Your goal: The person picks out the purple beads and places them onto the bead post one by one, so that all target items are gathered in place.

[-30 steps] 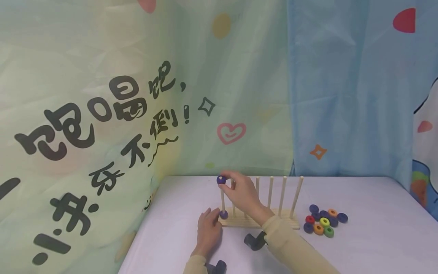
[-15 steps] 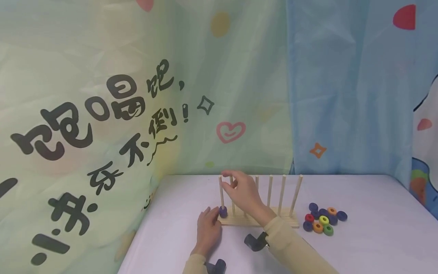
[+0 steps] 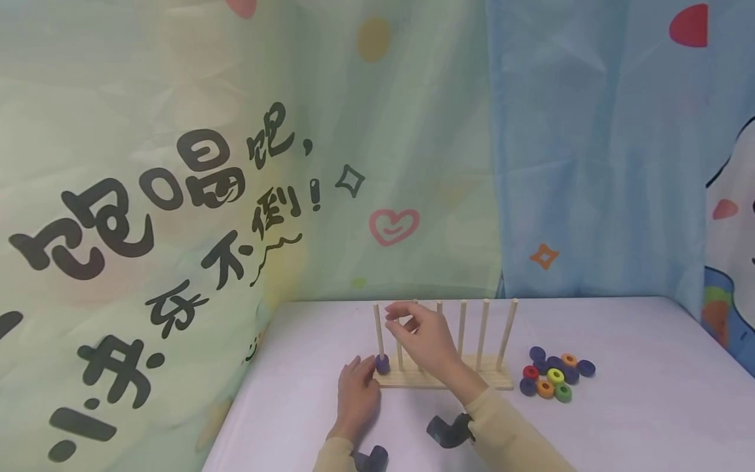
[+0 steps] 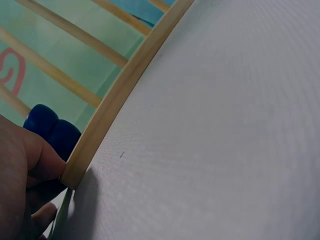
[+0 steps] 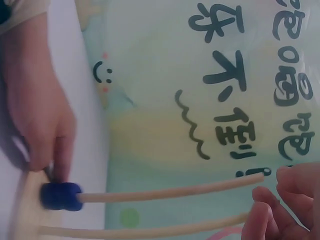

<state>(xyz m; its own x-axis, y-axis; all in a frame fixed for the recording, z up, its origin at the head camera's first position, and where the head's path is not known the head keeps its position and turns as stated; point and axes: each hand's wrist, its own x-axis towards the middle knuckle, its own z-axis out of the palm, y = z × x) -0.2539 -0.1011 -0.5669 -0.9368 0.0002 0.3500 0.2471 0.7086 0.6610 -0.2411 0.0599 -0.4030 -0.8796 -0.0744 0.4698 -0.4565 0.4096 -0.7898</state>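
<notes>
A wooden peg rack (image 3: 442,379) stands on the table, with several upright pegs on its flat base. Two dark blue beads (image 4: 52,129) sit stacked at the foot of its leftmost peg (image 3: 379,332). My left hand (image 3: 358,396) grips the left end of the base between thumb and fingers, close beside the beads. My right hand (image 3: 426,339) hovers near the tops of the left pegs, its thumb and forefinger apart with nothing between them. In the right wrist view, the right fingertips (image 5: 285,200) are near the leftmost peg's tip.
Right of the rack lies a loose cluster of beads: several dark blue ones (image 3: 571,375), a red bead (image 3: 531,372), a yellow bead (image 3: 556,375), a green bead (image 3: 563,393) and two orange beads (image 3: 545,389). A printed curtain (image 3: 401,164) hangs behind the white table (image 3: 643,406).
The blue bead that my right hand held at the top of the leftmost peg has dropped onto the lower one. My right hand has let go and shifted slightly right; the left stays.
</notes>
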